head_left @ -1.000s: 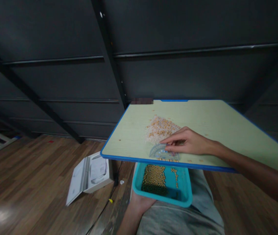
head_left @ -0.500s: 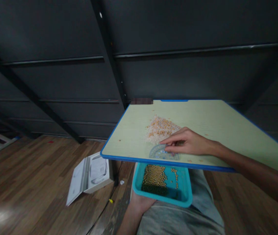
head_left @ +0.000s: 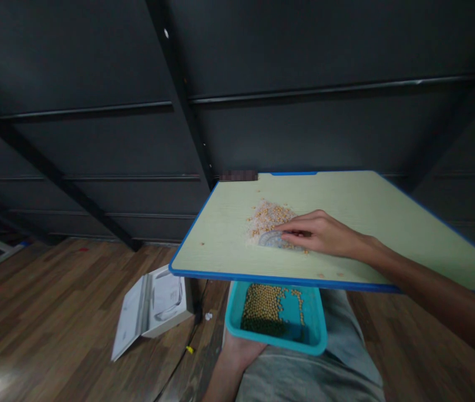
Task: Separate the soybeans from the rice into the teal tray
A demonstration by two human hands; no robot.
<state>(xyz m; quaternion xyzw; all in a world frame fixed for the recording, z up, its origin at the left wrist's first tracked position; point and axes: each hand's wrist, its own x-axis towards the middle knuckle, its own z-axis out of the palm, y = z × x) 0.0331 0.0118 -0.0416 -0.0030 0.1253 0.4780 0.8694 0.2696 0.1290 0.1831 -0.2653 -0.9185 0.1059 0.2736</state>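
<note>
R hand fingers pressed flat on clear protractor (straight edge running left-right), L hand gripping teal tray.

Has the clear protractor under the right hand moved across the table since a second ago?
Yes. The protractor, pressed by the right hand, has slid from the table's near blue edge away to the grain pile.
</note>
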